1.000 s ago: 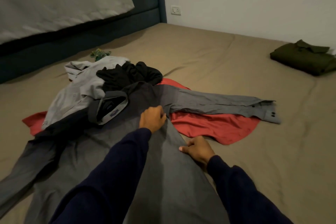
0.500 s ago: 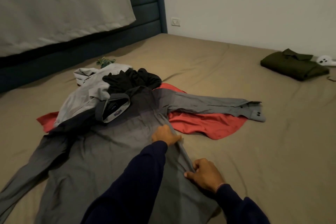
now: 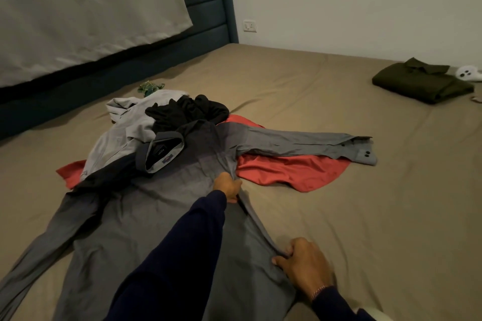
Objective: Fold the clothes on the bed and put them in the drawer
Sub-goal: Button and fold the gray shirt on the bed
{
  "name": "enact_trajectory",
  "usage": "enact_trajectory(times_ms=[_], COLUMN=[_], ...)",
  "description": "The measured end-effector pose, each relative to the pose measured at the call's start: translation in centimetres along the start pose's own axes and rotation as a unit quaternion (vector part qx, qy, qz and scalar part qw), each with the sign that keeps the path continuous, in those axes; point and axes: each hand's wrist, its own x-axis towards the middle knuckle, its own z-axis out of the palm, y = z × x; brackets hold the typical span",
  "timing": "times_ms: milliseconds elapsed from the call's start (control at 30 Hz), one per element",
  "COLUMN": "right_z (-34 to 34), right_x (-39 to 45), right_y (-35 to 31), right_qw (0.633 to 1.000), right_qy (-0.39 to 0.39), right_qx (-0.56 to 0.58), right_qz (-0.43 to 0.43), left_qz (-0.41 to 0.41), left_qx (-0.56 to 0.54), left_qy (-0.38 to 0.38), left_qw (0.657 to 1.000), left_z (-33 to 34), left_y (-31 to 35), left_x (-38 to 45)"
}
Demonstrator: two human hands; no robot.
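I am looking down at one grey shirt [image 3: 161, 221] that is lying spread flat on the bed [image 3: 365, 190], collar toward the far side, with one sleeve stretching out to the right and the other running to the near left. My left hand [image 3: 228, 186] is gripping the shirt's right edge just below the armpit, its fingers curling into the cloth. My right hand [image 3: 303, 263] is pinching the same edge nearer to me, thumb and fingers closing on a ridge of fabric. Under and beyond the collar I am counting three more garments lying in a heap: one red garment [image 3: 287, 172] showing on both sides of the shirt, one light grey garment [image 3: 122, 133] at the left, and one black garment [image 3: 187, 109] bunching on top. One folded dark green shirt [image 3: 422, 83] is sitting well apart at the far right, with one small white object [image 3: 467, 74] just beside it.
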Motion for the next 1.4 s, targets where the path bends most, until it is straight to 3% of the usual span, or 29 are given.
enact_trajectory(times_ms=[100,200,267,400,467,667,833,1033,1133,1200,1333,1400], right_z=[-0.2,-1.7,-2.7,-3.5,-3.8,-3.8,-4.2,-4.3,-3.0,-1.0,5.0,7.0], right_x=[-0.3,0.2,0.6,0.6,0.6,0.1,-0.2,-1.6,-3.3,-5.2,-8.3,-9.1], right_y=[0.5,1.3,2.2,3.1,3.3,3.0,3.8,2.7,0.2,-1.9,-5.4,-6.6], right_qw=[1.0,0.99,0.977,0.955,0.955,0.978,0.973,0.977,0.988,0.982,0.926,0.902], right_qy=[-0.021,-0.128,-0.175,-0.178,-0.173,-0.13,-0.157,-0.065,0.018,0.091,0.175,0.195], right_qx=[0.005,0.062,0.123,0.221,0.215,0.145,0.166,0.198,0.153,0.109,0.0,-0.065], right_qz=[-0.007,-0.008,0.001,0.082,0.107,0.079,0.029,0.036,-0.026,-0.125,-0.335,-0.378], left_qz=[0.016,0.026,0.015,-0.001,0.002,0.014,0.033,0.024,0.001,0.007,0.006,-0.006], left_qx=[0.08,0.14,0.124,0.092,0.098,0.166,0.241,0.04,-0.1,-0.161,-0.209,-0.205], left_qy=[0.035,0.072,0.082,0.075,0.07,0.049,0.097,0.046,-0.013,-0.051,-0.051,-0.051], left_qw=[0.996,0.987,0.989,0.993,0.993,0.985,0.965,0.998,0.995,0.986,0.977,0.977], left_z=[0.4,0.9,1.1,1.6,1.8,2.0,2.3,1.4,-0.5,-2.6,-7.1,-8.6], left_y=[-0.1,0.3,0.8,1.8,2.4,2.7,2.9,2.4,1.6,0.6,-2.7,-4.5], left_x=[-0.3,-0.5,-0.2,0.5,-0.5,-0.9,-1.5,-1.3,-1.6,-2.5,-3.4,-3.5])
